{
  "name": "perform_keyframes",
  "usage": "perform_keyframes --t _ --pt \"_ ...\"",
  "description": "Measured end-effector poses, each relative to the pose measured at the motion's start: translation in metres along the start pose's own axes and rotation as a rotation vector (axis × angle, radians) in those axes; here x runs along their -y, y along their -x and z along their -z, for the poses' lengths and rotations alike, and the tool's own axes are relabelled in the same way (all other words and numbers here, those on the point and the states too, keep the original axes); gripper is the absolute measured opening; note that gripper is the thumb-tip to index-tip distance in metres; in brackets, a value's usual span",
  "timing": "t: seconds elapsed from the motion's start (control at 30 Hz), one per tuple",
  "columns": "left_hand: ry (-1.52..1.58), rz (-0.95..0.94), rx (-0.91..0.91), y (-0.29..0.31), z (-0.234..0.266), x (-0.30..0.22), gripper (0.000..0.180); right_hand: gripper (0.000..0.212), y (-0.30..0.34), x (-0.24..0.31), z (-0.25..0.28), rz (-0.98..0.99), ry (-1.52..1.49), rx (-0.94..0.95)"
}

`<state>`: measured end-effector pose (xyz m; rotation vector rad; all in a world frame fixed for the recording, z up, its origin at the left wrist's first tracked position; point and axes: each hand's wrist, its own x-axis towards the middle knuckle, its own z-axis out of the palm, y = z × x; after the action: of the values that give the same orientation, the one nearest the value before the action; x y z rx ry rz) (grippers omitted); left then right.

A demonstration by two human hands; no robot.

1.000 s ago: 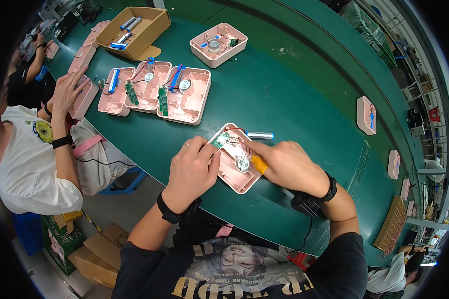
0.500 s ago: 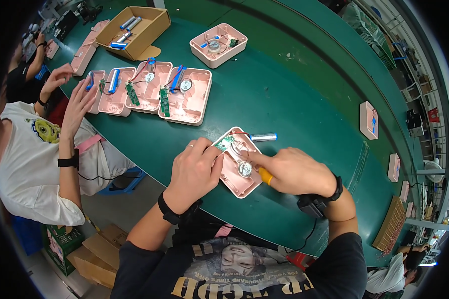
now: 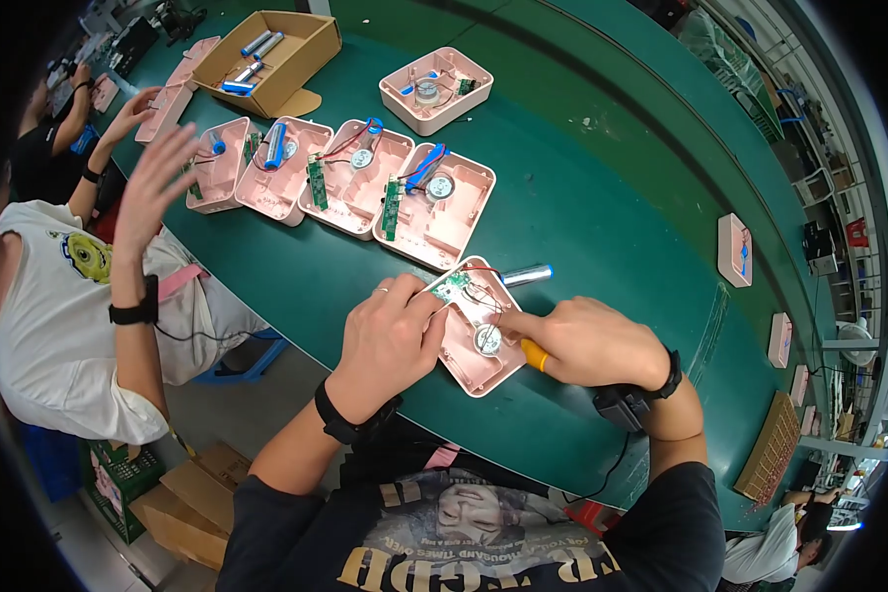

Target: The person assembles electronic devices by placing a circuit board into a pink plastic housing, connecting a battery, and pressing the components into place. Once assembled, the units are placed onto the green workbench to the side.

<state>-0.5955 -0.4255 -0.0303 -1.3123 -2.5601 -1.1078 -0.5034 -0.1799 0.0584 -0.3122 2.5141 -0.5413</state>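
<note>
A pink plastic housing (image 3: 476, 353) lies on the green table in front of me, with a small green circuit board (image 3: 454, 287), thin wires and a round metal disc (image 3: 486, 339) inside it. My left hand (image 3: 390, 340) presses on the housing's left side, fingertips at the circuit board. My right hand (image 3: 584, 343) grips a yellow-handled tool (image 3: 534, 355) whose tip reaches into the housing beside the disc. A silver cylinder with a blue end (image 3: 529, 274) lies just behind the housing.
Several more pink housings (image 3: 434, 202) with blue parts stand in a row behind. Another pink tray (image 3: 435, 89) and a cardboard box (image 3: 268, 59) sit farther back. A person in a white shirt (image 3: 64, 316) at my left raises a hand (image 3: 158, 178). Pink pieces (image 3: 735, 249) lie far right.
The person at my left has lifted a hand away from the row of housings. My hands have stayed on the housing, the right one shifting slightly.
</note>
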Motion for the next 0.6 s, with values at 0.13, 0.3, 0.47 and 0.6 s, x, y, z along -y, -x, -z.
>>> perform_keyframes --t 0.13,0.3,0.47,0.6 --pt "0.002 -0.016 -0.025 0.0 -0.002 0.004 0.009 0.053 0.001 0.002 0.003 -0.029 -0.002 -0.027" --pt "-0.014 0.002 -0.024 0.001 -0.004 0.002 0.009 0.059 -0.003 0.011 -0.002 -0.012 0.084 -0.006" --pt "-0.029 -0.012 -0.013 0.002 -0.007 -0.001 0.009 0.061 -0.006 0.01 -0.003 0.03 0.089 0.018" --pt "-0.016 -0.031 0.001 0.006 -0.01 -0.006 0.01 0.06 -0.008 0.009 -0.003 0.04 0.103 0.086"
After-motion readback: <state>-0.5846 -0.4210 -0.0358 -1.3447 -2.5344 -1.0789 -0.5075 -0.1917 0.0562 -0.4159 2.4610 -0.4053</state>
